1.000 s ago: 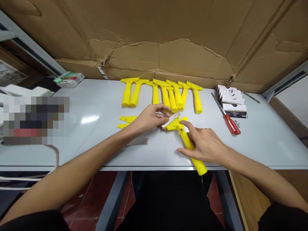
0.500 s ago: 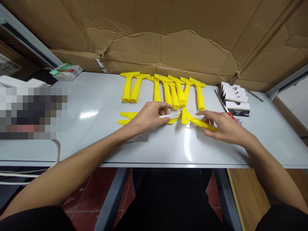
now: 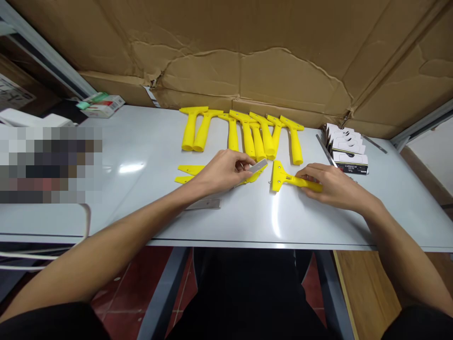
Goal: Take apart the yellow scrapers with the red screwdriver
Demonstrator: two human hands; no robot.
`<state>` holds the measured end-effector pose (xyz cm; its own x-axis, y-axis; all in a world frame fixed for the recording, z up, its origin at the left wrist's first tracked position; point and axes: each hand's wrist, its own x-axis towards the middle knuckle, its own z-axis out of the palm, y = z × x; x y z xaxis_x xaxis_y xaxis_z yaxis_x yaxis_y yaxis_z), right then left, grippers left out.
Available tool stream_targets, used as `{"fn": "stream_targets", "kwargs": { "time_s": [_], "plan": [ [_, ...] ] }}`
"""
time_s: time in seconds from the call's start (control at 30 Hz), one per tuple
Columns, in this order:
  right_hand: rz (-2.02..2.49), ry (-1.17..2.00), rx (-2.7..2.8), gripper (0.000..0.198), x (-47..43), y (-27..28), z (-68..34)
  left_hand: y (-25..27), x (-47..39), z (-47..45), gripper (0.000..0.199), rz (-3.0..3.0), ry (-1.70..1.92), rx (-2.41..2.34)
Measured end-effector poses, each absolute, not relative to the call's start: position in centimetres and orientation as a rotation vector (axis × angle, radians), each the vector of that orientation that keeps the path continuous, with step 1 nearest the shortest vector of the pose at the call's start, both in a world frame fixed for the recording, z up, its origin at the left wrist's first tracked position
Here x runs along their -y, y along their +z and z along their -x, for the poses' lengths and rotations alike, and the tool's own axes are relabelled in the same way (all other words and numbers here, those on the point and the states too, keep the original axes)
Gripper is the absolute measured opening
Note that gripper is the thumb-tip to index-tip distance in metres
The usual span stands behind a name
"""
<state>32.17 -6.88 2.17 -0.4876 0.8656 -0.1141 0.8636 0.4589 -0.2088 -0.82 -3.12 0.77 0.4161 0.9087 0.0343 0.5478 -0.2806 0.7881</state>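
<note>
Left of the scraper (image 3: 276,176), our left hand (image 3: 224,171) pinches one blade (image 3: 259,165), now farther off and unattached; our right hand (image 3: 332,186) encloses the scraper's handle (image 3: 297,181).

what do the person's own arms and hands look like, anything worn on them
The left hand and right hand are both bare, with no gloves, rings or watch to be made out. The left forearm and right forearm are bare too, up to a plain black left sleeve and right sleeve; no markings show on either.
</note>
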Motion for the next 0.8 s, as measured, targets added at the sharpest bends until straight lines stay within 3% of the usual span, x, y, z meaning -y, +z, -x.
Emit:
{"fn": "stream_targets", "kwargs": {
  "time_s": [0.2,0.37,0.43,0.8],
  "plan": [
    [1.504,0.444,2.277,0.047,7.9,3.2,-30.1,1.3,2.9,1.3,0.021,-1.755,0.647,-1.099],
    [1.392,1.316,1.844,0.054,8.7,3.5,-24.8,1.6,3.5,0.7,0.038,-1.510,0.767,-0.956],
    [1.324,1.459,1.781,0.055,8.5,3.1,-23.1,1.8,3.9,0.4,0.041,-1.452,0.804,-0.913],
    [1.384,1.155,1.816,0.020,7.5,1.7,-21.3,2.7,5.0,0.3,0.034,-1.626,0.916,-0.894]
  ]
}}
